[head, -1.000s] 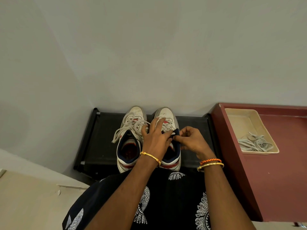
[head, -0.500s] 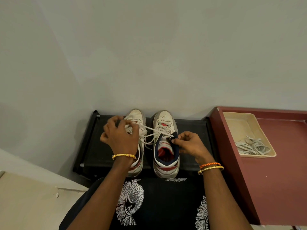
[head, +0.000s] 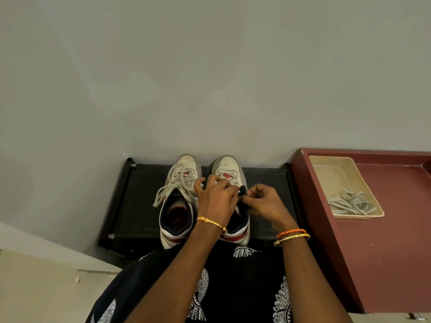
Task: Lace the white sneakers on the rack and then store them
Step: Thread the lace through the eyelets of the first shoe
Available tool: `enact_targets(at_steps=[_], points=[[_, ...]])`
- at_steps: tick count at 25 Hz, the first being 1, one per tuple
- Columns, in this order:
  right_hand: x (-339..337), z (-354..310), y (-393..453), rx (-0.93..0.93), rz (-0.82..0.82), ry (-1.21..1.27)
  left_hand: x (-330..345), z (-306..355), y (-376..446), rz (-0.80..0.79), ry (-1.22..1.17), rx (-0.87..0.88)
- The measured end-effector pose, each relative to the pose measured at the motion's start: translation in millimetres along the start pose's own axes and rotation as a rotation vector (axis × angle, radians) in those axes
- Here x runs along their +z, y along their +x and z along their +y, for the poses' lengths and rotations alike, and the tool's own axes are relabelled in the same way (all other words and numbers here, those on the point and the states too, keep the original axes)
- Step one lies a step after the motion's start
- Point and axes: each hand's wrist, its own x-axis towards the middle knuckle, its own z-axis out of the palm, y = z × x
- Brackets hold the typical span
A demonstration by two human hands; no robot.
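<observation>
Head view: your left hand (head: 214, 201) and right hand (head: 263, 203) meet over the right sneaker (head: 229, 173) on the rack (head: 140, 206), fingers pinching its lace to thread the top eyelets.

The left hand (head: 215, 201) is covering the middle of the right sneaker (head: 229, 166), hiding most of its lacing and opening. Its fingertips are meeting the right hand (head: 263, 203) over the tongue (whether either is pinching a lace is too small to tell). The red cabinet (head: 396, 252) is running off the right edge.
</observation>
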Motion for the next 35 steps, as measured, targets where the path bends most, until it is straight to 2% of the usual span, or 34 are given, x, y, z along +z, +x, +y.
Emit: enact_targets(at_steps=[3, 6, 8, 11, 14, 17, 19, 24, 26, 30, 32, 35], points=[[-0.9, -0.6, 1.0, 0.006, 0.0, 0.021, -15.5, -10.9, -3.1, 0.147, -0.057, -0.093], [-0.8, -0.1, 1.0, 0.021, 0.01, 0.031, -36.2, -33.2, -3.3, 0.321, -0.071, -0.308], [-0.3, -0.4, 0.9, 0.022, 0.011, 0.04, -44.2, -49.9, -3.4, 0.38, -0.118, -0.453], [0.4, -1.8, -0.1, 0.025, 0.005, 0.027, -44.9, -51.8, -4.7, 0.293, -0.19, -0.505], [2.1, -2.4, 0.1, 0.0, 0.028, 0.01, -36.6, -29.1, -3.9, 0.1, -0.188, -0.458], [6.6, -5.4, 0.6, -0.229, 0.059, -0.222, -26.3, -5.0, -8.6, -0.041, -0.045, -0.237], [13.4, -5.2, 2.3, -0.363, 0.045, -0.424, -18.1, 3.7, -15.3, -0.115, 0.081, -0.209], [29.3, -2.2, 6.8, -0.421, 0.111, -0.733, -19.4, 3.2, -17.5, 0.017, 0.076, -0.439], [32.3, -4.3, 6.4, -0.443, 0.138, -0.757, -20.0, -5.8, -18.7, 0.044, 0.081, -0.443], [34.3, -5.7, 5.5, -0.47, 0.187, -0.776, -21.4, -13.5, -18.2, -0.082, 0.154, -0.211], [34.7, -5.4, 3.6, -0.481, 0.215, -0.761, -19.9, -9.8, -15.8, -0.23, 0.092, -0.26], [31.4, -5.2, 3.6, -0.456, 0.331, -0.58, -16.0, -6.0, -17.8, -0.2, 0.01, -0.32]])
